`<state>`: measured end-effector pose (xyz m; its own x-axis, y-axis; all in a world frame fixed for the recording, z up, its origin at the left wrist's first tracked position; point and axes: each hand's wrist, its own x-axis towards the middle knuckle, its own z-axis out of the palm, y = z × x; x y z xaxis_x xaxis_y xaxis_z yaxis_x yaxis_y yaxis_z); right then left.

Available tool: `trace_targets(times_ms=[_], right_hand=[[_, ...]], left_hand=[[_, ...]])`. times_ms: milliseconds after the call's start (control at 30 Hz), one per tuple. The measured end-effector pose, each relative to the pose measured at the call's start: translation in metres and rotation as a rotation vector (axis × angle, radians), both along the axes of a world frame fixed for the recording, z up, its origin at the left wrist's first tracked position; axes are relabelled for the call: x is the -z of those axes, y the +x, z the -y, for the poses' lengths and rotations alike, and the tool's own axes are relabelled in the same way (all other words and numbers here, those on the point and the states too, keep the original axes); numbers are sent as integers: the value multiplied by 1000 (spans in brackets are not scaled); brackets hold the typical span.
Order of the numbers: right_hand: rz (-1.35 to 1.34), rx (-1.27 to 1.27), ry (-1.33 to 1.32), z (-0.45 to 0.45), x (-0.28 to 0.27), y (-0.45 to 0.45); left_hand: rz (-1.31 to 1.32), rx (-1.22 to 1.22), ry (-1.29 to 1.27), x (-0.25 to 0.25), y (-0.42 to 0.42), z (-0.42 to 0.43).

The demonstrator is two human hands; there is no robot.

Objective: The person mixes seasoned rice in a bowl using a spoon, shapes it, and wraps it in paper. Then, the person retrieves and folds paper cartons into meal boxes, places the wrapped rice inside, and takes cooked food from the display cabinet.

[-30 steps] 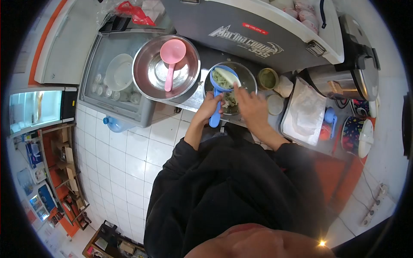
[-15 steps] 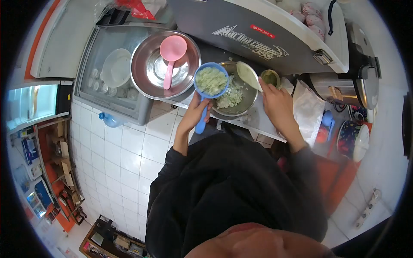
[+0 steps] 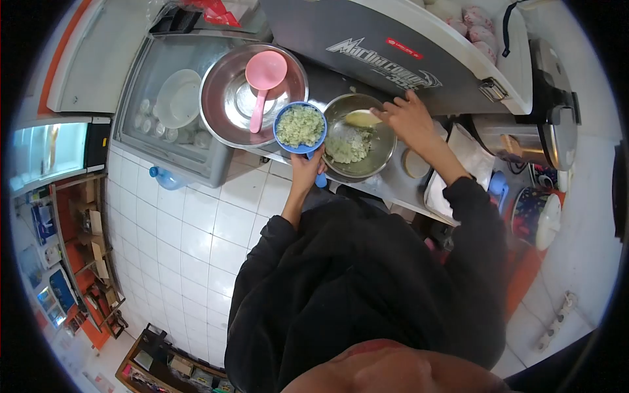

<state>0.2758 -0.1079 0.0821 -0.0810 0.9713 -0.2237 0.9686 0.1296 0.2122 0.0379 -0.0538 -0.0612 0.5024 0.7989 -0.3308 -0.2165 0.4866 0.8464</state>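
Far: large, white-lettered grey cooler box [image 3: 373,36]. Left: pink plastic ladle [image 3: 266,70] in wide round steel basin [image 3: 217,88]; translucent blue plastic bottle [image 3: 169,178] nearer.

One lens did all the work here, worn on the head and peering forward and steeply down! Right beneath it, very near, the wearer's own dark top [image 3: 354,281] filled the bottom centre. Beyond that, a little farther off, the surface [image 3: 398,188] ran across the upper middle, the steel bowl [image 3: 382,150] just above centre. And what a sweep: wide fisheye, black curved corners, straight lines bowing, tiled floor [image 3: 173,223] dropping away on the left, grey cooler [image 3: 304,26] looming up top, power strip [image 3: 557,321] small at lower right!
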Motion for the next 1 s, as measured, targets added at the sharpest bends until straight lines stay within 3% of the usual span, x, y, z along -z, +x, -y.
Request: trace_targets(times_ms=[67,133,167,233,267,333,533,700,767,1000], right_hand=[[87,-48,37,5,17,11],[-163,135,-271,10,24,11],[-160,135,-275,17,30,13],[-653,493,-293,38,49,12],[-648,489,-297,47,60,6],[-1039,789,-262,64,84,-13],[-1093,956,140,63,94,-62],[-1208,901,238,68,100,-58],[-1279,880,269,67,87,-57],[-1238,850,316,86,52,-34]], left_hand=[[9,-28,13,8,4,2],[29,8,55,19,4,6],[19,18,71,15,5,7],[-7,42,71,17,3,7],[-35,67,76,18,3,8],[-36,65,71,14,3,7],[-42,16,40,-10,4,4],[-22,110,124,-5,-6,-3],[-46,23,150,-1,-11,-2],[-114,18,136,-45,-13,-4]])
